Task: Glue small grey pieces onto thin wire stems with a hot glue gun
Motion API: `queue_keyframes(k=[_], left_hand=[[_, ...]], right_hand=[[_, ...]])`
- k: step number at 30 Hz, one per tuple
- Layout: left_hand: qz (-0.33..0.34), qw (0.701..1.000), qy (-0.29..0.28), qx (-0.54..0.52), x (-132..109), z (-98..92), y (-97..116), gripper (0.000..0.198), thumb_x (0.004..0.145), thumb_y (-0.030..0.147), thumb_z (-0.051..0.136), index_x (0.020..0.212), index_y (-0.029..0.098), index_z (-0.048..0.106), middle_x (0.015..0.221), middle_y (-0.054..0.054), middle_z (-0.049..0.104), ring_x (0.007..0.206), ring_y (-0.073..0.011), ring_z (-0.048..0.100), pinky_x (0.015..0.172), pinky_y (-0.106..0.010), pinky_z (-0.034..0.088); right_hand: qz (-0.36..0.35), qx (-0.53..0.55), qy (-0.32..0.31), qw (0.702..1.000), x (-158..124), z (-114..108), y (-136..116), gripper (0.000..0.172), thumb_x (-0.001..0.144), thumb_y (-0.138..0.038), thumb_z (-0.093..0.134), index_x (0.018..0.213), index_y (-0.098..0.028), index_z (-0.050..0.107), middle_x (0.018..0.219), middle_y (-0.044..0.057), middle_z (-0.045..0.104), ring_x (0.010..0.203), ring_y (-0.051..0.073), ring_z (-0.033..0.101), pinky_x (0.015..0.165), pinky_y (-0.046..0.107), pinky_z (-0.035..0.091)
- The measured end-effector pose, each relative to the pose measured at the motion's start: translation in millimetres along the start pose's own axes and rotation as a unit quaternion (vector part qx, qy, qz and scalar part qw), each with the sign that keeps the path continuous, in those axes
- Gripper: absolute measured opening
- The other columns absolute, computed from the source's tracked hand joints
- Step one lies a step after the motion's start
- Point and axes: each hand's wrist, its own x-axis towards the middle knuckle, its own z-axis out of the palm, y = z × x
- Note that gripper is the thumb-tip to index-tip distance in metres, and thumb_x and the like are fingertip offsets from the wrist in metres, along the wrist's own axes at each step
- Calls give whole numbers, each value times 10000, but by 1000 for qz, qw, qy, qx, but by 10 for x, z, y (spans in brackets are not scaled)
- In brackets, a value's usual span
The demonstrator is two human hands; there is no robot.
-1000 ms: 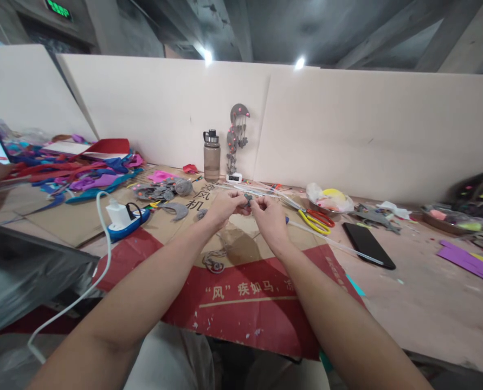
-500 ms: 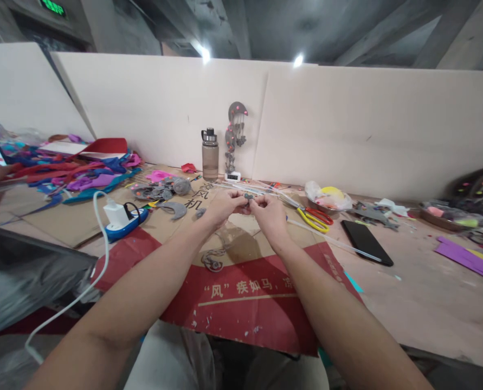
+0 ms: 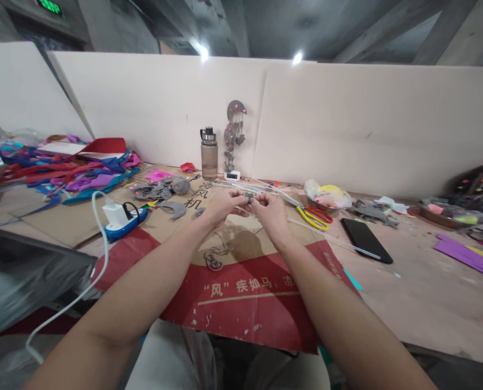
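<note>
Between my fingertips is a small dark grey piece (image 3: 248, 195), felt-like, its exact shape partly covered by the fingers. My left hand (image 3: 227, 207) pinches it from the left, and my right hand (image 3: 270, 212) pinches it from the right. Both hands hover over a cardboard sheet (image 3: 245, 319) with a red printed front part. Below them a tangle of grey cord (image 3: 214, 258) lies on the cardboard. A grey crescent piece (image 3: 176, 210) rests to the left of my left hand.
Yellow-and-red-handled scissors (image 3: 314, 216), a clear stick and a black phone (image 3: 365, 241) lie to the right. At the back stand a water bottle (image 3: 209, 154) and a grey hanging ornament (image 3: 236, 130). A blue-and-white power strip (image 3: 123, 221) and colourful felt scraps (image 3: 82, 173) occupy the left.
Both hands stay in nearly the same place, still pinching the grey piece, with slight finger shifts. The whole view has shifted a little.
</note>
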Motion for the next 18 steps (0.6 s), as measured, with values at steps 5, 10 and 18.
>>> queue_keyframes(k=[5, 10, 18], left_hand=[[-10, 997, 19, 75, 27, -47, -4, 136, 709, 240, 655, 679, 123, 593, 632, -32, 617, 581, -108, 585, 541, -234, 488], [2, 995, 13, 101, 76, -106, -49, 105, 697, 202, 622, 626, 133, 587, 570, -8, 592, 492, -76, 531, 490, -198, 430], [-5, 996, 14, 83, 77, -100, -46, 153, 725, 156, 591, 582, 139, 538, 491, 19, 543, 410, -52, 457, 443, -184, 371]], right_hand=[[-29, -45, 9, 999, -20, -1, 6, 165, 725, -339, 577, 680, -180, 582, 559, -42, 493, 521, 101, 387, 547, 244, 308], [-44, -39, -27, 998, -37, -15, -17, 207, 747, -369, 552, 672, -179, 583, 536, -36, 480, 505, 105, 371, 529, 247, 299], [-35, 29, -59, 997, 21, 14, 86, 217, 731, -395, 544, 679, -184, 553, 535, -56, 418, 506, 101, 348, 509, 242, 274]])
